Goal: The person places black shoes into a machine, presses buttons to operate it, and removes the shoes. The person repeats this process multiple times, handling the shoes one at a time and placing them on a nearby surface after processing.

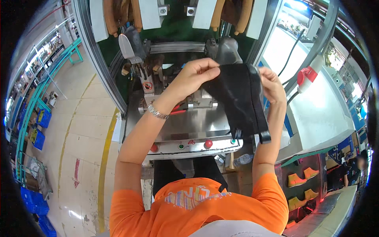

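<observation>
as the left hand [200, 72] and right hand [273, 86] pinch closed on the black cloth [240, 89], keep its far edge smooth.

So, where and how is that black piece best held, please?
I'd probably take the black piece by its upper edge, one hand from each side: the left hand and right hand grip there, and its long body hangs below.

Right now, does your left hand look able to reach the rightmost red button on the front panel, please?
Probably yes: nothing visible covers the red button, though the left hand would first have to release the black piece.
</observation>
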Demonstrator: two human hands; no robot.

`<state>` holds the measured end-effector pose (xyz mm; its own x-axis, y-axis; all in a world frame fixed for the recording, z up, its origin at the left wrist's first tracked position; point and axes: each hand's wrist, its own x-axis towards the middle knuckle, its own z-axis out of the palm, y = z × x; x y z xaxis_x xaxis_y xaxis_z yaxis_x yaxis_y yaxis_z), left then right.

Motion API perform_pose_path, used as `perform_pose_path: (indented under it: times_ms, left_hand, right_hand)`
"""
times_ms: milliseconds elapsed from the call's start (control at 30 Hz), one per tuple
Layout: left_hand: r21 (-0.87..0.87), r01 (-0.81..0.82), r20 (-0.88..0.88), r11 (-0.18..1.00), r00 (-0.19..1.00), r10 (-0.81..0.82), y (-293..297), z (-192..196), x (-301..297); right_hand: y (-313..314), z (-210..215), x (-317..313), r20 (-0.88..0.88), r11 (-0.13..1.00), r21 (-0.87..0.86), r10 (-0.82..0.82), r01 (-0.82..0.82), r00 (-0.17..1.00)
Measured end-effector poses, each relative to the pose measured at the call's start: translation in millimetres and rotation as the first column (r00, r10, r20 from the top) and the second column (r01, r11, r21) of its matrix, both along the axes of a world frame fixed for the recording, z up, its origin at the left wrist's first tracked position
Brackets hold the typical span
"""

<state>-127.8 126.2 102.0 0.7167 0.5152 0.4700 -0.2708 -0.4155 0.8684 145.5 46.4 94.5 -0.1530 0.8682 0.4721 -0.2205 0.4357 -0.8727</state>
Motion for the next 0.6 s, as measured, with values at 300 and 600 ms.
perform_pose_path:
  times_ms: [300, 600]
  left_hand:
    - [-0.494, -0.06, 0.264, 0.867, 0.94, 0.216, 68.7, -3.4, 60.6]
    - [-0.428, -0.315, 0.112, 0.847, 0.912, 0.395, 91.1, -34.6, 70.3]
  right_hand:
    - [87.8, 29.8, -11.1, -0.199, 0.935, -0.143, -0.349, 0.325, 0.916]
    - [100.8, -26.2, -6.7, -0.221, 0.913, -0.243, -0.382, 0.328, 0.897]
